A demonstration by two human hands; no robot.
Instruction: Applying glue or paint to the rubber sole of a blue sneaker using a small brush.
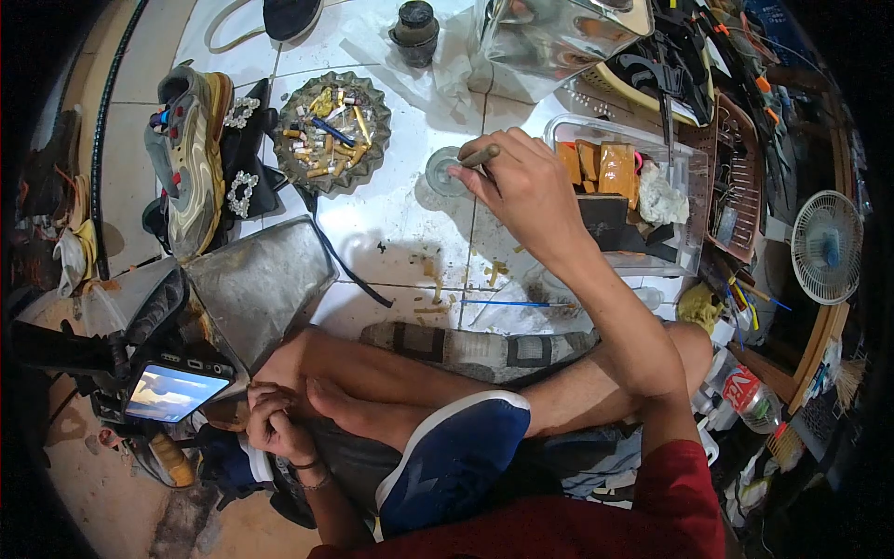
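My right hand (526, 182) reaches out over the white tiles and grips a tool with a round wooden handle (480, 156). The tool's working end is hidden. Just beneath my fingertips is a small round, pale glass-like dish or jar (441, 173). My left hand (274, 421) is down by my crossed legs, its fingers curled in, and nothing shows in it. A navy blue shoe (456, 456) with a white sole edge lies across my lap, sole edge toward my legs, touched by neither hand.
Left of the jar stands a fluted metal ashtray (291, 174) full of cigarette butts. A grey-beige sneaker (193, 168) and a metal slab (265, 279) lie farther left, above a lit phone (179, 391). At right are a clear plastic bin (691, 247), a bottle (745, 391) and a small fan (827, 247).
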